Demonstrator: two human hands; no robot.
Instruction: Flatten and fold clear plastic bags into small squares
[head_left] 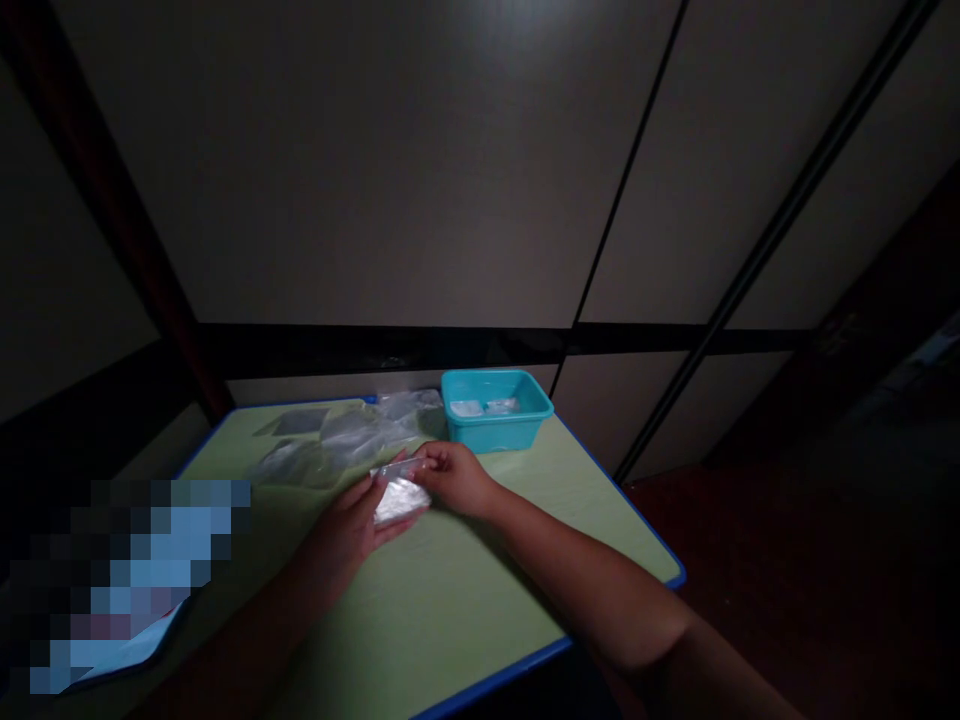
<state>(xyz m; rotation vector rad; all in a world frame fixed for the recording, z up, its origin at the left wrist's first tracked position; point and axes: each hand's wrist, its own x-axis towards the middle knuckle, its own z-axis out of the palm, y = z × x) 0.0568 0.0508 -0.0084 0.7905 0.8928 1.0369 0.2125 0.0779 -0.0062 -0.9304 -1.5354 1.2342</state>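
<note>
A small clear plastic bag with something white and shiny in it is held above the table. My left hand supports it from the left, thumb on top and fingers underneath. At its upper right edge, my right hand pinches the bag's top strip with closed fingers. What exactly lies inside the bag cannot be made out. Just beyond my right hand stands a turquoise plastic basket, with a few small white packets in it.
Several clear plastic bags lie spread over the back left of the green table, which has a blue edge. A blurred-out blue item is at the left. Behind the table rise pale cabinet panels.
</note>
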